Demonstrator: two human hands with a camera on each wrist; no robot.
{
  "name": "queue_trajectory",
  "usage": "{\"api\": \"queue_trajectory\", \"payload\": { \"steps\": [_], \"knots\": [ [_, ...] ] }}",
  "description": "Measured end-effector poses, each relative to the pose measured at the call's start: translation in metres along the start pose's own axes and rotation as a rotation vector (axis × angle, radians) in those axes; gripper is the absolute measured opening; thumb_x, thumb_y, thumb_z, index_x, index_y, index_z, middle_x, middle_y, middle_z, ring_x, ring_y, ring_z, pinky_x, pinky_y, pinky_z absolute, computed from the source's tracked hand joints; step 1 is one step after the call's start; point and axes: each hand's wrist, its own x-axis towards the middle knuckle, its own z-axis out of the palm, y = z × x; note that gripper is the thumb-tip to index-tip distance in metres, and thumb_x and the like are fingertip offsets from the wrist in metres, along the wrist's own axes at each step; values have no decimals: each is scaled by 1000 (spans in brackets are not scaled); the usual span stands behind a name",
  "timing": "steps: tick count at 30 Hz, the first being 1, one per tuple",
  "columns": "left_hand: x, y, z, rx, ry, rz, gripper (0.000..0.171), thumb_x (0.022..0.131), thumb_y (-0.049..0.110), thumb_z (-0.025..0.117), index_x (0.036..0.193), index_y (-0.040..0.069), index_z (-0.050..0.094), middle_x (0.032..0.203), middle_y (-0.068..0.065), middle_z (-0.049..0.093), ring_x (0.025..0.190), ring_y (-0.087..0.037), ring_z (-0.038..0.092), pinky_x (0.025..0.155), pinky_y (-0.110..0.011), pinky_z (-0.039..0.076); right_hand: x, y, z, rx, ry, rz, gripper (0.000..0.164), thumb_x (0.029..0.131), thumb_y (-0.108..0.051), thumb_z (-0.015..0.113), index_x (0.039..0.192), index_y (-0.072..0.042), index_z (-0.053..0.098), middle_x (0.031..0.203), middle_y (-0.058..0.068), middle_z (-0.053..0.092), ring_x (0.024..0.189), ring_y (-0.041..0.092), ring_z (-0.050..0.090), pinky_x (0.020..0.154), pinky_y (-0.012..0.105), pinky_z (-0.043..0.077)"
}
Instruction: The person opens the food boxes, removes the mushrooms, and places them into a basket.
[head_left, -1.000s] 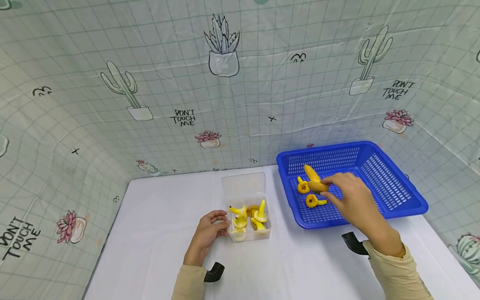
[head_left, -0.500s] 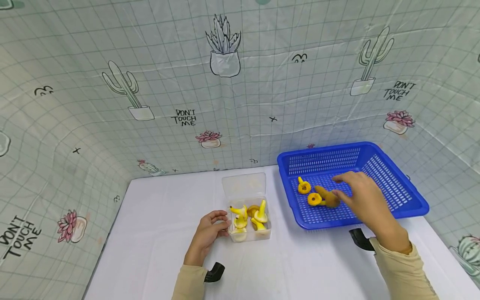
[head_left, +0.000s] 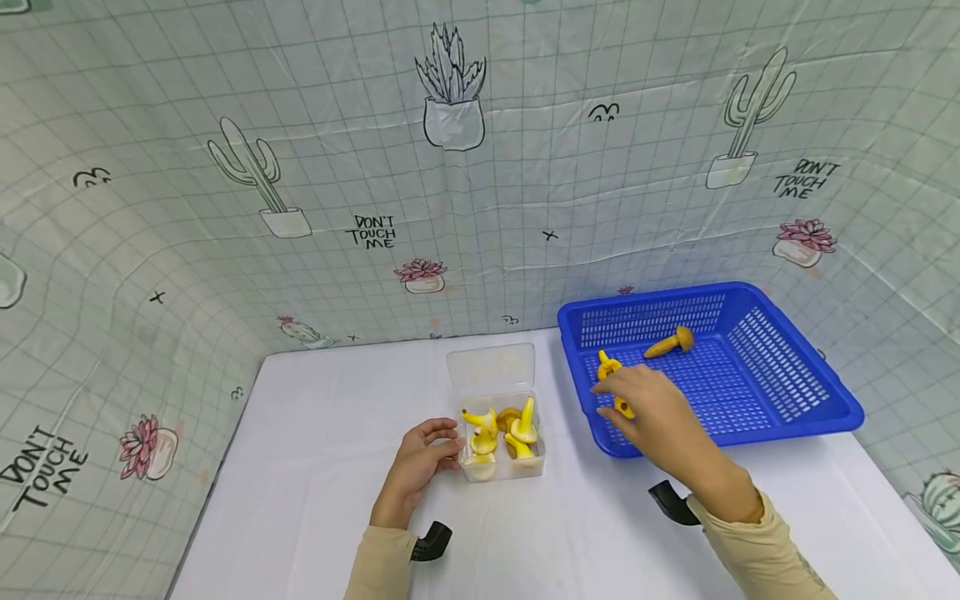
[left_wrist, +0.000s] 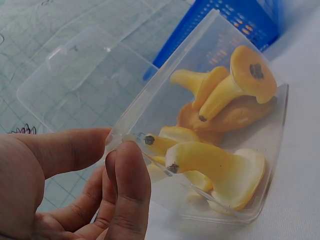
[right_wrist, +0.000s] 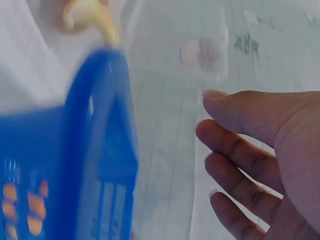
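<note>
In the head view my left hand (head_left: 422,462) is at the left side of a clear plastic box (head_left: 504,472). The left wrist view shows the thumb and a finger pinching the box's wall. Several yellow mushrooms (left_wrist: 220,165) lie inside that box. Over the left part of the blue basket (head_left: 795,431) hovers my right hand (head_left: 660,421), fingers apart with nothing between them in the right wrist view. Below its fingertips a small mushroom (head_left: 624,407) is partly covered, and another mushroom (head_left: 607,363) lies just behind. A longer brownish mushroom (head_left: 669,342) rests near the basket's back wall.
The box's clear lid (head_left: 491,368) stands flipped back behind it. A white cloth covers the table (head_left: 322,467). Behind hangs a grid-patterned curtain (head_left: 495,200) with cactus drawings, close to the basket's back rim.
My right hand has let go of the brownish mushroom, which now lies farther back in the basket. The hand then moved left over the small mushrooms. My left hand has stayed at the box.
</note>
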Motion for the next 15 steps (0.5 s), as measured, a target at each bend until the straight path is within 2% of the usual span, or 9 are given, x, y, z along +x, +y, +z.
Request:
{"api": "queue_trajectory", "payload": {
  "steps": [5, 10, 15],
  "knots": [
    [0, 0, 0, -2, -1, 0, 37, 96, -6, 69, 129, -13, 54, 109, -13, 61, 74, -13, 57, 61, -21, 57, 8, -17, 16, 23, -41, -49, 31, 78, -1, 92, 104, -7, 77, 104, 5, 76, 101, 28, 70, 92, 50, 59],
    [0, 0, -1, -5, -12, 1, 37, 96, -5, 69, 130, -13, 54, 107, -11, 61, 75, -13, 57, 62, -21, 57, 17, -28, 29, 42, -73, -71, 30, 80, -2, 91, 105, -8, 77, 105, 3, 75, 99, 24, 67, 88, 44, 59],
    [-1, 0, -2, -15, -20, -5, 37, 96, -6, 68, 129, -13, 54, 105, -10, 61, 74, -12, 57, 61, -20, 57, 28, -35, 39, 62, -114, -85, 28, 82, -1, 90, 106, -8, 77, 106, 3, 75, 102, 24, 67, 90, 44, 58]
  ]
}}
